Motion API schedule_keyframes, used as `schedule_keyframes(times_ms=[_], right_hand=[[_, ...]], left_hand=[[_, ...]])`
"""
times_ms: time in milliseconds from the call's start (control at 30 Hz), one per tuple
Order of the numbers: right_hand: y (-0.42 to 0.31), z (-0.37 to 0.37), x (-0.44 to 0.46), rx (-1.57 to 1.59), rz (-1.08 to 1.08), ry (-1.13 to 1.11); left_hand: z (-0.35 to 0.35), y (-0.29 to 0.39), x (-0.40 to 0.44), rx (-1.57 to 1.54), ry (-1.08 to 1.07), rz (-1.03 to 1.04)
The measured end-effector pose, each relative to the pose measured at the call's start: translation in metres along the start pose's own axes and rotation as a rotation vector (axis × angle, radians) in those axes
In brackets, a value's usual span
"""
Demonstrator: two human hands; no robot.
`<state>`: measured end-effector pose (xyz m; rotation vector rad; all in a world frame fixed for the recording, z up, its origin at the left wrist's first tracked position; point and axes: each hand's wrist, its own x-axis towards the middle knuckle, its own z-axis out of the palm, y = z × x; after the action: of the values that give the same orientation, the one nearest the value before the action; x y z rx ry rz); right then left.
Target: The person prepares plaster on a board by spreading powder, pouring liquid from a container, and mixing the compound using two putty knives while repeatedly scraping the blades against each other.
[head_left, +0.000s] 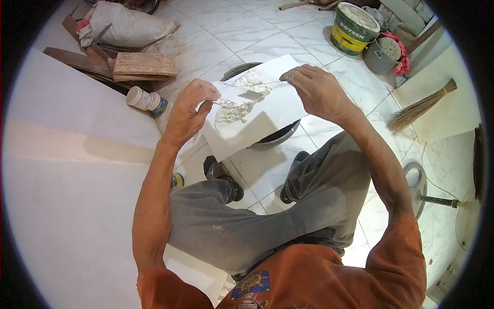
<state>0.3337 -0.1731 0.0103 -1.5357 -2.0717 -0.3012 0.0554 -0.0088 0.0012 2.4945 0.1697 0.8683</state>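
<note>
A white board (257, 135) lies over a round dark basin (282, 138) on the floor before me. Lumpy white paste (234, 113) is spread over the middle of the board. My left hand (194, 105) is closed, thumb against fingers, on a thin white flat piece (229, 93) smeared with paste. A small grey rectangle (250, 95) shows beside it; I cannot tell whether it is a blade or a gap. My right hand (316, 91) pinches a thin straight edge above the board's right side. Whether both hands hold one piece is unclear.
Upper right stand a paint bucket (354, 30), a grey pail (381, 55) and a stick broom (423, 107). Wood planks (144, 65), a white sack (126, 27) and a small tub (144, 99) are at upper left. A round-based stand (419, 193) is at right.
</note>
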Motion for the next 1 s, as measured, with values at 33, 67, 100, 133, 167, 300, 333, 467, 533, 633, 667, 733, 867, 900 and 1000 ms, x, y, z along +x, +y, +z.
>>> schedule_keyframes(times_ms=[33, 67, 100, 133, 167, 300, 333, 467, 533, 633, 667, 733, 867, 900, 1000], right_hand=[[-0.002, 0.002, -0.001, -0.003, -0.037, 0.010], [-0.005, 0.002, 0.000, -0.010, -0.019, -0.015], [-0.006, 0.004, 0.001, -0.007, -0.024, -0.014], [-0.006, 0.006, 0.002, -0.004, -0.029, -0.013], [-0.006, 0.008, 0.002, -0.002, -0.035, -0.011], [-0.011, 0.004, 0.004, -0.001, -0.046, -0.053], [-0.010, 0.002, 0.003, 0.003, -0.064, -0.066], [-0.002, 0.011, 0.006, -0.049, -0.123, -0.131], [0.008, 0.022, 0.012, -0.044, -0.135, -0.147], [0.022, 0.040, 0.026, -0.067, -0.147, -0.189], [0.027, 0.045, 0.030, -0.081, -0.149, -0.206], [0.035, 0.056, 0.032, -0.026, -0.035, -0.189], [0.040, 0.055, 0.031, 0.209, 0.270, -0.160], [0.039, 0.050, 0.031, 0.282, 0.383, -0.186], [0.034, 0.054, 0.028, 0.678, 0.676, -0.145]], left_hand=[[0.001, 0.000, -0.001, -0.009, -0.017, -0.014], [0.001, 0.000, -0.001, -0.019, -0.022, -0.029], [0.002, 0.003, 0.001, -0.028, -0.026, -0.045], [0.002, 0.005, 0.002, -0.036, -0.031, -0.060], [0.003, 0.005, 0.002, -0.031, -0.027, -0.063], [0.003, 0.002, 0.003, -0.019, -0.008, -0.059], [0.003, 0.000, 0.003, -0.021, -0.002, -0.052], [0.006, 0.003, 0.003, -0.016, -0.001, -0.011], [0.008, 0.010, 0.006, -0.032, 0.004, 0.053], [0.015, 0.018, 0.009, -0.037, 0.015, 0.097], [0.014, 0.021, 0.009, -0.038, 0.026, 0.083], [0.013, 0.025, 0.010, -0.041, 0.050, 0.055], [0.011, 0.017, 0.011, 0.019, 0.191, -0.088], [0.012, 0.021, 0.012, 0.009, 0.210, -0.219], [0.019, 0.027, 0.018, 0.045, 0.261, -0.388]])
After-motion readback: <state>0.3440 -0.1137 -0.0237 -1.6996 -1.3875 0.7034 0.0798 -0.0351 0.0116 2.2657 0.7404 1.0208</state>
